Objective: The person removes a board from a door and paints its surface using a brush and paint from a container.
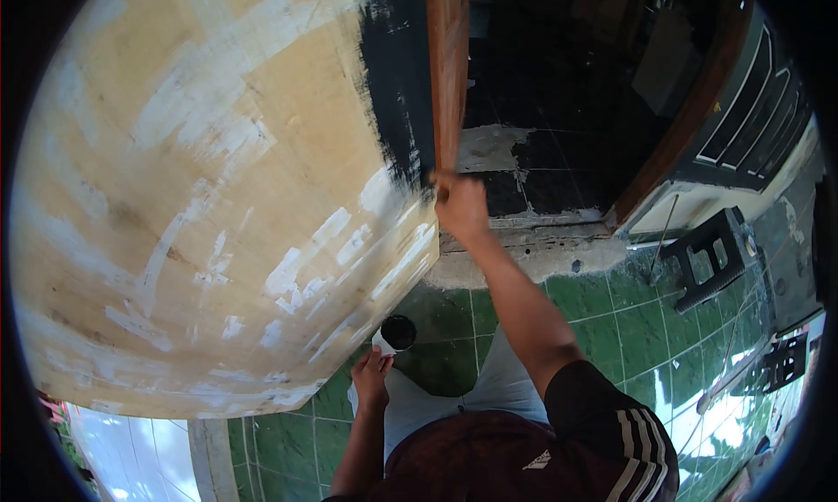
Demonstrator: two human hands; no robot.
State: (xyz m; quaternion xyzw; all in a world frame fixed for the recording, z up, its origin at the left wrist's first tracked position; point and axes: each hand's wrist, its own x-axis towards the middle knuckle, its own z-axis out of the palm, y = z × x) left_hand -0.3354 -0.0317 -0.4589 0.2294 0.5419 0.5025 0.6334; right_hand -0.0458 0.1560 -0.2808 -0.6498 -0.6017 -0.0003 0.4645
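Note:
My left hand [372,376] holds a small white paint cup [382,343] with black paint [399,332] inside, low beside the wall. My right hand [463,207] is raised, closed and slightly blurred, at the wall's edge by the door frame. It grips what looks like a paintbrush, mostly hidden by the fingers. Just above it runs a strip of black paint [400,92] with ragged, streaky edges. The rest of the wall [297,135] is yellowish with white patches.
A wooden door frame [444,74] borders a dark doorway, with a worn concrete sill [532,256] below. To the right, a dark plastic stool [711,253] lies near a stick [665,231]. Green tiles [585,314] cover the floor.

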